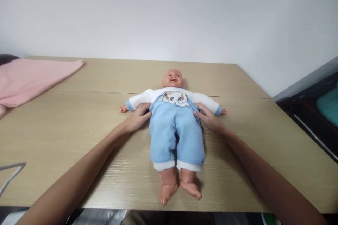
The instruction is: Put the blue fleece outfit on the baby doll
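Note:
A baby doll (175, 123) lies on its back on the wooden table, head toward the wall and bare feet toward me. It wears a light blue fleece outfit with white sleeves and an animal face patch on the chest. My left hand (138, 116) grips the doll's side at the waist, under its outstretched arm. On the opposite side, my right hand (208, 116) holds the waist in the same way. The fingertips of both hands are partly hidden against the doll's sides.
A pink cloth (34, 77) lies at the table's far left, beside a dark object (7, 58). A white cable (13, 170) loops in at the left front. Past the right edge of the table (92, 119) is a black item with teal fabric (329, 105). A pale wall rises behind.

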`<state>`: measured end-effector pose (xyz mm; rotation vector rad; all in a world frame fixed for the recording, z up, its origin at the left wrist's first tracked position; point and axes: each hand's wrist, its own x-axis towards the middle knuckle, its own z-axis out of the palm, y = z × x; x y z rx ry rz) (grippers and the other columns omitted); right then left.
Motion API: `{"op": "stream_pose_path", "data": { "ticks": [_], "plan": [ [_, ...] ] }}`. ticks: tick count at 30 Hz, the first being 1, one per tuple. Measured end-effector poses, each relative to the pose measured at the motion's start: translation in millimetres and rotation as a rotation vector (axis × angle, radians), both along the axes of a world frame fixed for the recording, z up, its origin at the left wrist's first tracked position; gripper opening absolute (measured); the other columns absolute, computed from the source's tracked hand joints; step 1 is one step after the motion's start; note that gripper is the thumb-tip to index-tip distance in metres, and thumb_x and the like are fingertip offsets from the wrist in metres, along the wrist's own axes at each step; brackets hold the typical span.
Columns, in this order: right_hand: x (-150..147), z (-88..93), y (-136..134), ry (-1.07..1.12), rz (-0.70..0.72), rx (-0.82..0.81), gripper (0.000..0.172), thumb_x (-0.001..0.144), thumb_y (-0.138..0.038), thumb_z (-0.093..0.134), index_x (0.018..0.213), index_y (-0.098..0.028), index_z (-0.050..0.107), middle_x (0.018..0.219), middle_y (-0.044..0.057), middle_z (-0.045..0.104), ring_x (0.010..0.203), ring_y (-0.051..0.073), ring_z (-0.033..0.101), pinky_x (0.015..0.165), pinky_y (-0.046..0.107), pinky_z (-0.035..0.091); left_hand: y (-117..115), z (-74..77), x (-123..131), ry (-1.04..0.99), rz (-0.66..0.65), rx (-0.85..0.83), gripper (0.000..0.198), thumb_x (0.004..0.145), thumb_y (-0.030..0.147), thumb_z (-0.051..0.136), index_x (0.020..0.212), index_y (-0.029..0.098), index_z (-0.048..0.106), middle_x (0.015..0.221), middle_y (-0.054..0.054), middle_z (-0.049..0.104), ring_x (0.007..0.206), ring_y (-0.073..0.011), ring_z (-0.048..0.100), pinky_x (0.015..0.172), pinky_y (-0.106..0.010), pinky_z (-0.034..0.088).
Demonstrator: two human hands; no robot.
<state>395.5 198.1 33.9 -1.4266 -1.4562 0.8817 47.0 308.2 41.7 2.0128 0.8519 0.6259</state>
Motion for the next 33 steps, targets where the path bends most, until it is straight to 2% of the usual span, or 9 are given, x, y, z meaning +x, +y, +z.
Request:
{"op": "stream_pose_path", "data": {
  "ticks": [3, 6, 10, 13, 17, 22, 27, 30, 33],
  "plan": [
    [-8.6, -6.5, 1.6, 0.244, -0.028, -0.031, 0.055, 0.089, -0.073, 0.081, 0.124, -0.031, 0.074, 0.137, 0.005, 0.078, 0.143, 0.033, 0.065, 0.132, 0.049, 0.045, -5.1, -4.5, 4.3, -0.14, 0.055, -0.079, 0.034, 0.104, 0.055, 0.054, 0.113, 0.024, 0.064, 0.12, -0.008, 0.071, 0.124, -0.0333, 0.061, 0.12, -0.049, 0.045],
    [-16.3, -10.1, 2.0, 0.431, -0.059, -0.05, 0.064, 0.087, -0.076, 0.082, 0.133, -0.033, 0.072, 0.14, 0.004, 0.078, 0.148, 0.031, 0.064, 0.133, 0.047, 0.045, -9.5, -7.9, 8.3, -0.252, 0.11, -0.137, 0.034, 0.108, 0.059, 0.054, 0.117, 0.026, 0.058, 0.115, -0.005, 0.065, 0.112, -0.0268, 0.059, 0.109, -0.042, 0.05],
    [-14.1, -10.4, 3.9, 0.343, -0.06, -0.003, 0.064, 0.086, -0.075, 0.085, 0.132, -0.032, 0.075, 0.141, 0.005, 0.078, 0.15, 0.031, 0.062, 0.134, 0.046, 0.044, -8.9, -10.9, 10.5, -0.274, 0.129, -0.099, 0.034, 0.111, 0.059, 0.057, 0.121, 0.027, 0.057, 0.113, -0.003, 0.06, 0.105, -0.0229, 0.057, 0.105, -0.037, 0.048],
    [-9.5, -11.4, 6.0, 0.301, -0.061, 0.021, 0.061, 0.087, -0.074, 0.084, 0.129, -0.031, 0.076, 0.141, 0.006, 0.078, 0.147, 0.032, 0.065, 0.131, 0.046, 0.047, -5.0, -11.5, 10.1, -0.265, 0.075, -0.08, 0.033, 0.111, 0.058, 0.059, 0.119, 0.026, 0.058, 0.111, -0.002, 0.06, 0.102, -0.0219, 0.056, 0.1, -0.034, 0.049],
    [-9.2, -10.3, 6.7, 0.39, -0.069, 0.007, 0.05, 0.085, -0.066, 0.084, 0.115, -0.028, 0.074, 0.119, 0.006, 0.083, 0.132, 0.033, 0.073, 0.119, 0.047, 0.056, -1.6, -9.7, 7.9, -0.322, 0.005, -0.143, 0.031, 0.109, 0.055, 0.064, 0.111, 0.025, 0.061, 0.104, 0.0, 0.059, 0.093, -0.0199, 0.053, 0.09, -0.03, 0.048],
    [-11.4, -8.9, 9.6, 0.415, -0.151, 0.072, 0.041, 0.086, -0.066, 0.076, 0.1, -0.028, 0.065, 0.103, 0.004, 0.08, 0.11, 0.03, 0.077, 0.108, 0.047, 0.061, -0.9, -14.2, 10.8, -0.539, 0.112, -0.284, 0.033, 0.104, 0.055, 0.072, 0.101, 0.024, 0.063, 0.087, 0.002, 0.055, 0.08, -0.018, 0.051, 0.076, -0.028, 0.045],
    [-21.5, -12.0, 10.9, 0.346, -0.317, 0.173, 0.041, 0.093, -0.065, 0.073, 0.107, -0.028, 0.062, 0.11, 0.005, 0.076, 0.116, 0.028, 0.073, 0.114, 0.046, 0.057, -3.6, -17.5, 19.1, -0.579, 0.299, -0.197, 0.044, 0.102, 0.066, 0.074, 0.098, 0.023, 0.063, 0.082, 0.003, 0.055, 0.073, -0.0158, 0.05, 0.071, -0.028, 0.045],
    [-34.3, -4.5, 4.2, 0.136, -0.456, 0.305, 0.036, 0.1, -0.052, 0.069, 0.125, -0.027, 0.063, 0.136, 0.011, 0.071, 0.131, 0.03, 0.065, 0.122, 0.05, 0.049, -6.1, -15.2, 19.9, -0.479, 0.249, -0.114, 0.048, 0.1, 0.07, 0.074, 0.099, 0.023, 0.065, 0.089, 0.0, 0.059, 0.08, -0.0177, 0.053, 0.076, -0.03, 0.046],
    [-50.2, 15.2, 0.3, -0.203, -0.522, 0.465, 0.036, 0.102, -0.037, 0.064, 0.136, -0.026, 0.063, 0.145, 0.015, 0.066, 0.136, 0.034, 0.059, 0.123, 0.057, 0.045, -7.5, -14.7, 20.2, -0.436, 0.199, -0.064, 0.043, 0.101, 0.063, 0.077, 0.101, 0.022, 0.066, 0.095, 0.0, 0.061, 0.086, -0.0179, 0.054, 0.08, -0.031, 0.044]
  ]
}}
